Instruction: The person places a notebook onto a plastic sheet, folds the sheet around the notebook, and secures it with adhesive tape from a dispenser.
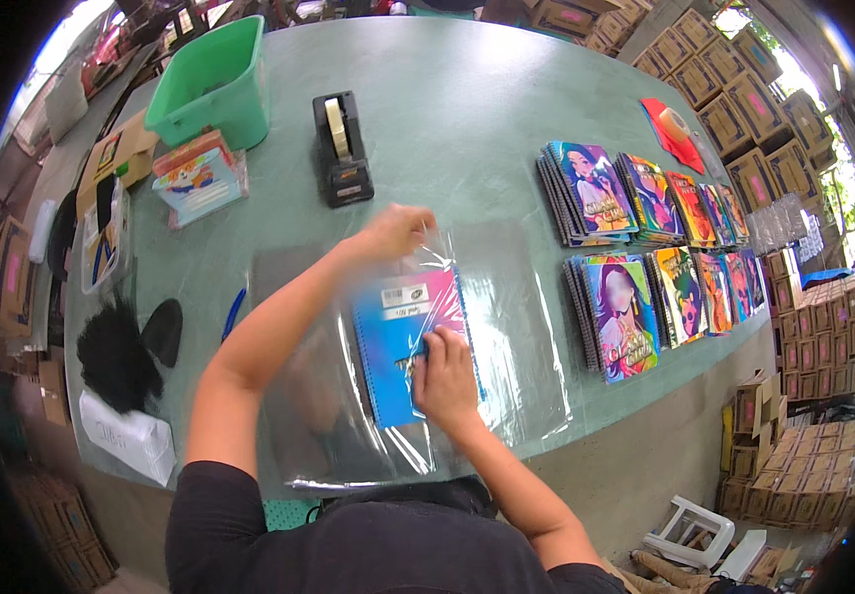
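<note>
A blue-and-pink spiral notebook (pixel 388 381) with a white barcode label lies in front of me on sheets of clear plastic film (pixel 516 396), and some film covers it. At the notebook's far edge, my left hand (pixel 398 234) is slightly blurred, its fingers pinched on a raised edge of the film. My right hand (pixel 447 381) presses on the notebook's lower right part with curled fingers. Something small and dark shows by its fingertips, too hidden to name. Beyond the left hand stands a black tape dispenser (pixel 345 148) with a roll of tape.
Stacks of colourful spiral notebooks (pixel 610 307) stand in two rows at right. At far left are a green bin (pixel 211 99), packaged booklets (pixel 198 183) and a clear tray (pixel 105 243) of tools. A black brush (pixel 118 351) and blue-handled tool (pixel 233 315) lie nearer.
</note>
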`<state>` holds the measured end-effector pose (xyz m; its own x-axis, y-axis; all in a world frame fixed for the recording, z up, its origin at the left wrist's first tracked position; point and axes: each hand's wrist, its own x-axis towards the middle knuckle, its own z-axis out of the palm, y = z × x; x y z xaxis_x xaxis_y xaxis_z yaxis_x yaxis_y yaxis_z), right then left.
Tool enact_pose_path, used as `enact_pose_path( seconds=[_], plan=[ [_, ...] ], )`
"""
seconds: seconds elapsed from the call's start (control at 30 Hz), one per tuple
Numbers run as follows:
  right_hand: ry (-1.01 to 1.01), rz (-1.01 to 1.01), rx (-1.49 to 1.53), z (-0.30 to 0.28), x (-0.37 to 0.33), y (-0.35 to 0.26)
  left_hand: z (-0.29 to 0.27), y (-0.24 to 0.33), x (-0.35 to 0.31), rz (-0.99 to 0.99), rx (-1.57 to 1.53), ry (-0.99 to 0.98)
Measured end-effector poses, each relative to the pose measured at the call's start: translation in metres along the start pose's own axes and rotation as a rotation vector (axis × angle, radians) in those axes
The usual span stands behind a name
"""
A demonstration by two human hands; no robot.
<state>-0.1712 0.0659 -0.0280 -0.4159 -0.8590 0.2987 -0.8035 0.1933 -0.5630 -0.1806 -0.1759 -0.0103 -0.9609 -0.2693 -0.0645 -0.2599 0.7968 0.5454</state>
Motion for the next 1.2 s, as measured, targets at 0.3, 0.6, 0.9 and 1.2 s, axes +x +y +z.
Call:
enact_pose_path(
  seconds=[0.3, 0.6, 0.9, 1.2],
  plan=[
    [-0.318, 0.006, -0.326, -0.008, -0.001, -0.004, -0.011, -0.004, 0.015, -0.293, -0.43, -0.24],
    [-0.288, -0.052, -0.36, 0.004, -0.001, -0.004, -0.051, -0.077, -0.171, -0.455, 0.303, -0.015],
    [-0.292, -0.205, -0.314, -0.019, 0.031, -0.005, 0.032, -0.02, -0.234, -0.533, -0.888, 0.832],
    [-0.707, -0.284, -0.243, -0.06, 0.07, 0.029, 0.021, 0.077, -0.254, -0.711, -1.189, 0.485]
  ],
)
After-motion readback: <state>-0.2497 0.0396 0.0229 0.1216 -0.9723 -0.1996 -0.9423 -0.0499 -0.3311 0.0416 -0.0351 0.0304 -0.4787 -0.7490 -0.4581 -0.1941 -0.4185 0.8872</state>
